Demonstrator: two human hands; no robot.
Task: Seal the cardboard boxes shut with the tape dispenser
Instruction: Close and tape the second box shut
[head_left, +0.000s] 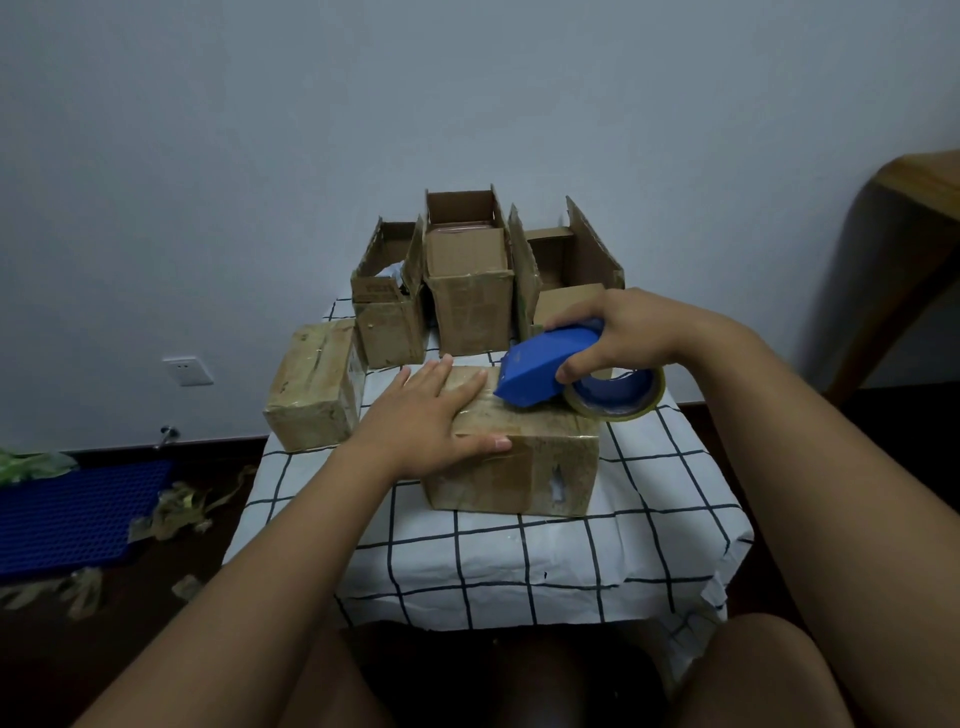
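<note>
- The blue plastic tape dispenser (540, 364) is gripped from above by the right hand (631, 332), whose fingers are curled round its rear part; the thumb tip is seen at the lower edge beside the roll.
- A roll of clear brownish packing tape (615, 395) is carried at the rear of the dispenser, just below and to the right of the gripping fingers.
- The dispenser's front end is set down on the top of the closed brown cardboard box (519, 457), directly below and left of the grip.
- The left hand (426, 415) is laid flat on the same box top, fingers straight and spread, with the thumb over the front edge; nothing is clasped by it.
- Beyond the grip, three open-topped brown cardboard boxes (467, 291) are stood in a row with flaps raised.
- Well to the left of the grip, a taped brown cardboard box (311, 384) is seen tilted at the table's edge.
- All boxes are borne by a white cloth with a black grid pattern (519, 561).
- Crumpled tape scraps (176, 512) and a blue perforated mat (72, 514) are seen on the floor at far left.
</note>
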